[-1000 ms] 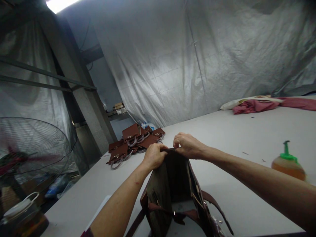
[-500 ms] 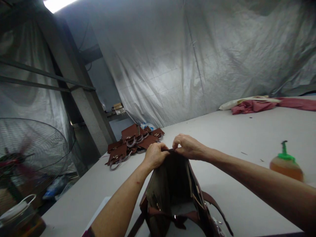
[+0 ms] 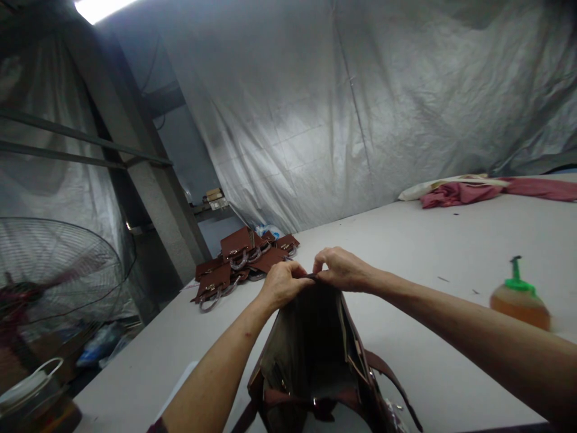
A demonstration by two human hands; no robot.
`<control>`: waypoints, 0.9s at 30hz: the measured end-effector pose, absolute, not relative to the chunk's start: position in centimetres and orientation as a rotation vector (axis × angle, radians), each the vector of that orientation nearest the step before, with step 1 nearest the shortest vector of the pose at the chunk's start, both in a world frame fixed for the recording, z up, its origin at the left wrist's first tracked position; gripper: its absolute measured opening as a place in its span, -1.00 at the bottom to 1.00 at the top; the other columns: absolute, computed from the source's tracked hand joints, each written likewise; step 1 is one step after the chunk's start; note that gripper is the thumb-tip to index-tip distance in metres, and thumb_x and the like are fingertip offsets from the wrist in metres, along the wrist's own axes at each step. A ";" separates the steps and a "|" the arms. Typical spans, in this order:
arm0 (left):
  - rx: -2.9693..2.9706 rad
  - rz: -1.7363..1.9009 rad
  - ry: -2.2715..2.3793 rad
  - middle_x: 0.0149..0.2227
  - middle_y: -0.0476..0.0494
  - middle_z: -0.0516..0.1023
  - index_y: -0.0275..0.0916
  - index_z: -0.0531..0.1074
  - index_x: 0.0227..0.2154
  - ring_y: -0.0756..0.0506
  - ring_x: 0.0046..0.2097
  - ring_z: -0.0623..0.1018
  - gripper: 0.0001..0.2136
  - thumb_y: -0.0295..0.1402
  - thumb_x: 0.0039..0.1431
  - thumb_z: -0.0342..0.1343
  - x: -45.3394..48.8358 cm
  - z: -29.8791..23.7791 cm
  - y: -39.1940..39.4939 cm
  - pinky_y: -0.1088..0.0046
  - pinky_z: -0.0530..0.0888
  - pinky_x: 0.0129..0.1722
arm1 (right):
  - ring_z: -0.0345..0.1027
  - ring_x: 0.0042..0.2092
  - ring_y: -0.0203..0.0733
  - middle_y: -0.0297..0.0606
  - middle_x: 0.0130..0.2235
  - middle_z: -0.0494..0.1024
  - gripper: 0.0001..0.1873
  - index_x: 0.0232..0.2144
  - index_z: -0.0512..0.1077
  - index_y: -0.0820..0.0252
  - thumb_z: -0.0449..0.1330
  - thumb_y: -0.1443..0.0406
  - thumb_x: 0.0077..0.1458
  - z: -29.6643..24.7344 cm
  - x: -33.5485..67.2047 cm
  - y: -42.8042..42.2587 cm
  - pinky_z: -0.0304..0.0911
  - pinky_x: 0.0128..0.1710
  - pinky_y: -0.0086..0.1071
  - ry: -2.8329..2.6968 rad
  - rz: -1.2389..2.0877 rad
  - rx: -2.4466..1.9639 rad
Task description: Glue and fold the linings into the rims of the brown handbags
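Note:
A brown handbag (image 3: 351, 337) stands on the white table in front of me, its mouth facing me so that the dark olive lining shows. At the bag's far top edge, my left hand (image 3: 285, 284) pinches the rim between thumb and fingers. Right beside it, my right hand (image 3: 340, 269) pinches the same edge, the fingertips of both hands nearly touching. Straps hang down at the bag's near end, and a bit of clear plastic wrap shows low on its right side. The bag's bottom is cut off by the frame.
Several brown handbags (image 3: 243, 255) with wrapped handles lie piled at the table's far left. A green-capped bottle of amber liquid (image 3: 520, 304) stands at right. Reddish cloth (image 3: 462, 193) lies at the back right. A fan (image 3: 58, 276) and a lidded jar (image 3: 38, 400) are at left.
Both hands keep their pinch on the bag's far edge. The bag's near end has shifted slightly left, and the whole view has moved a little.

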State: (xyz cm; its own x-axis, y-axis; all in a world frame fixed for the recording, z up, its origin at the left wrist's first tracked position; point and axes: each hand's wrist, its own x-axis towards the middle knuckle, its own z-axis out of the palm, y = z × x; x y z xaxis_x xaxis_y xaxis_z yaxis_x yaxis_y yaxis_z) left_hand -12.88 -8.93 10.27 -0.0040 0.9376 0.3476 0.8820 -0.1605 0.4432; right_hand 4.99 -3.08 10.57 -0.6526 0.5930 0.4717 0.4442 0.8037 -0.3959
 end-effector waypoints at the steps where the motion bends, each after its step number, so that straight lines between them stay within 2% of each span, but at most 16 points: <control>1: 2.158 0.863 1.974 -0.49 -0.01 0.54 -0.21 0.58 -0.40 -0.03 -0.40 0.48 -0.73 -0.13 -0.09 0.24 -12.8 10.4 -8.9 0.53 0.30 -0.44 | 0.41 -0.28 -0.14 -0.20 -0.39 0.58 -0.86 -0.46 0.54 0.21 0.19 0.43 -0.13 10.5 4.8 -3.1 0.19 -0.31 -0.40 -2.372 0.347 -0.755; 5: 2.327 0.679 2.000 -0.51 -0.01 0.54 -0.17 0.59 -0.45 -0.05 -0.39 0.49 -0.77 -0.13 -0.01 0.18 -12.0 11.4 -9.6 0.51 0.28 -0.43 | 0.39 -0.32 -0.16 -0.25 -0.42 0.55 -0.89 -0.51 0.45 0.22 0.23 0.44 -0.22 10.4 4.2 -3.2 0.17 -0.35 -0.41 -2.244 0.623 -0.704; 9: 2.422 0.564 2.182 -0.51 -0.01 0.55 -0.15 0.58 -0.48 -0.05 -0.40 0.49 -0.81 -0.18 0.03 0.16 -12.6 12.8 -11.7 0.48 0.25 -0.40 | 0.40 -0.26 -0.19 -0.23 -0.31 0.56 -0.83 -0.36 0.44 0.25 0.17 0.37 -0.11 10.0 5.2 -3.0 0.24 -0.27 -0.39 -2.136 0.877 -0.623; 13: 2.237 0.560 2.527 -0.50 -0.04 0.56 -0.18 0.53 -0.55 -0.06 -0.39 0.49 -0.82 -0.24 0.04 0.13 -15.1 13.2 -13.7 0.47 0.24 -0.39 | 0.36 -0.22 -0.16 -0.23 -0.27 0.53 -0.73 -0.29 0.43 0.23 0.14 0.15 0.06 8.4 7.5 -2.8 0.23 -0.20 -0.31 -1.943 1.054 -0.616; 17: 1.996 0.445 2.668 -0.50 -0.05 0.54 -0.19 0.48 -0.56 -0.07 -0.38 0.49 -0.86 -0.27 0.00 0.12 -17.2 12.4 -14.1 0.48 0.22 -0.42 | 0.37 -0.20 -0.10 -0.20 -0.26 0.52 -0.55 -0.20 0.44 0.22 0.06 -0.02 0.13 6.7 8.4 -3.9 0.25 -0.20 -0.26 -2.002 1.081 -0.661; 20: 2.011 0.476 2.610 -0.45 -0.04 0.52 -0.19 0.44 -0.46 -0.07 -0.36 0.48 -0.95 -0.36 -0.02 0.10 -17.5 11.9 -13.8 0.47 0.24 -0.40 | 0.38 -0.11 -0.05 -0.13 -0.09 0.50 -0.46 -0.03 0.36 0.21 0.19 0.01 0.02 6.1 8.3 -5.2 0.28 -0.18 -0.27 -2.055 1.133 -0.682; 22: 2.143 0.597 2.517 -0.34 -0.04 0.52 -0.18 0.41 -0.33 -0.06 -0.31 0.47 -0.80 -0.48 -0.08 0.10 -17.4 11.6 -13.5 0.47 0.28 -0.35 | 0.37 -0.07 -0.06 -0.13 -0.04 0.48 -0.43 -0.01 0.34 0.20 0.29 0.13 -0.08 5.9 8.2 -5.8 0.27 -0.12 -0.29 -2.094 1.055 -0.700; 24: 2.295 0.707 2.388 -0.22 -0.05 0.48 -0.17 0.35 -0.22 -0.05 -0.27 0.45 -0.66 -0.56 -0.13 0.09 -17.2 11.6 -13.2 0.48 0.31 -0.30 | 0.39 -0.15 -0.10 -0.19 -0.15 0.52 -0.54 -0.08 0.37 0.19 0.28 0.21 -0.07 5.7 8.2 -6.0 0.26 -0.16 -0.32 -2.133 0.947 -0.711; 27: 2.424 0.716 2.249 -0.22 -0.03 0.43 -0.16 0.36 -0.27 -0.04 -0.26 0.44 -0.72 -0.56 -0.10 0.09 -17.1 11.6 -13.0 0.48 0.33 -0.28 | 0.36 -0.34 -0.19 -0.32 -0.38 0.49 -0.74 -0.22 0.40 0.19 0.20 0.20 0.02 5.4 8.4 -5.9 0.24 -0.36 -0.39 -2.121 0.959 -0.705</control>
